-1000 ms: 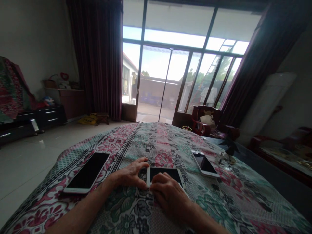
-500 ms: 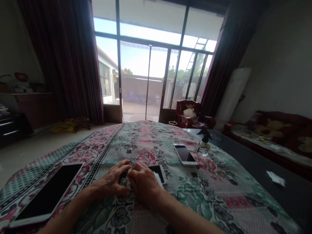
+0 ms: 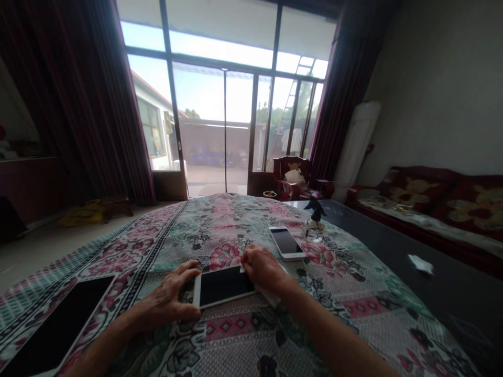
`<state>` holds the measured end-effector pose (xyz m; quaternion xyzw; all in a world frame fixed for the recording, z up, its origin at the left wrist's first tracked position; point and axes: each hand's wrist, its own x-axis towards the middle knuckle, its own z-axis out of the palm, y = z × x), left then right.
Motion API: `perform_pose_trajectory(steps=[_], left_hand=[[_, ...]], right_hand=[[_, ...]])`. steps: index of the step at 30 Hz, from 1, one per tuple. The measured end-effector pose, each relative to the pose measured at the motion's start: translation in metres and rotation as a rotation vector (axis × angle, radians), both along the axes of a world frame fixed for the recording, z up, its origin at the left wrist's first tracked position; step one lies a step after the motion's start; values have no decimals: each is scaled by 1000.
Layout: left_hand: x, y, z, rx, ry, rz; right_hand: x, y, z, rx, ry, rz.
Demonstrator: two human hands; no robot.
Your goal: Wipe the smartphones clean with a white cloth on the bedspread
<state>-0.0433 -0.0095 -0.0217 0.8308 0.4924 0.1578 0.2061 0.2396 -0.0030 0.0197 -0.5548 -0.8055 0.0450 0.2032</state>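
Observation:
A white phone with a dark screen (image 3: 222, 286) lies flat on the floral cloth (image 3: 236, 220) in front of me. My left hand (image 3: 173, 296) holds its left end, thumb below and fingers curled over the top corner. At the phone's right end my right hand (image 3: 262, 268) is closed, pressing a small white wipe (image 3: 271, 297) that shows under the wrist. A second white phone (image 3: 286, 243) lies beyond the right hand. A large dark tablet (image 3: 55, 327) lies at the near left.
A small glass vase with a dark figure (image 3: 313, 222) stands beside the far phone. The dark glass tabletop (image 3: 412, 283) is bare at the right, with a white scrap (image 3: 420, 263) on it. A red sofa (image 3: 451, 209) runs along the right wall.
My head has turned right, shifting the scene left. My right hand slid from the phone's left end to its right end, uncovering the screen. The left hand stays on the left end.

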Motion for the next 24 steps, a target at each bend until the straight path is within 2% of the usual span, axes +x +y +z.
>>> perform_pose_trajectory(steps=[3,9,12,17,20,24], left_hand=[[0,0,-1,-2,4,11],[-2,5,-9,31,-11,6],[-3,7,-12,42,-22,-6],[-3,8,-10,41,-14,-1],[-2,6,-7,35,-23,-5],[2,1,0,29,-5,19]], right_hand=[[-1,-2,-2,23,7,29],[-40,-25,-12,130,25,306],[-55,-32,-15,148,25,381],[-49,-25,-12,84,36,298],[-32,-16,-3,2,19,173],[-7,-3,6,-60,23,84]])
